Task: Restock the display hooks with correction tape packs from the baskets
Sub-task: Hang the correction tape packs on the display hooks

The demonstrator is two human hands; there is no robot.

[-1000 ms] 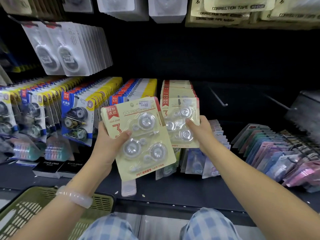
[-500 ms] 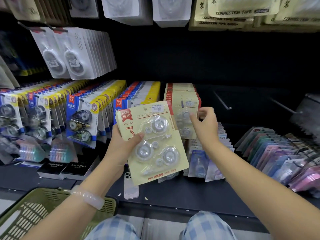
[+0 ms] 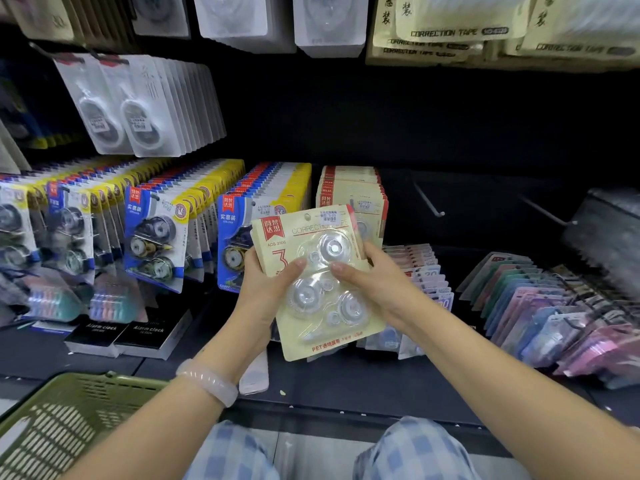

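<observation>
Both hands hold one cream pack [image 3: 323,282] of correction tape, tilted, in front of the hooks: the left hand [image 3: 266,289] grips its left edge with the thumb curled across the front, and the right hand [image 3: 374,282] grips its right edge, thumb pressed on the clear blister. Just behind the pack a row of like cream packs [image 3: 353,195] hangs on a hook, with blue packs [image 3: 156,237] to their left. A green basket [image 3: 69,424] sits at the lower left, below the shelf's [image 3: 346,382] front edge.
</observation>
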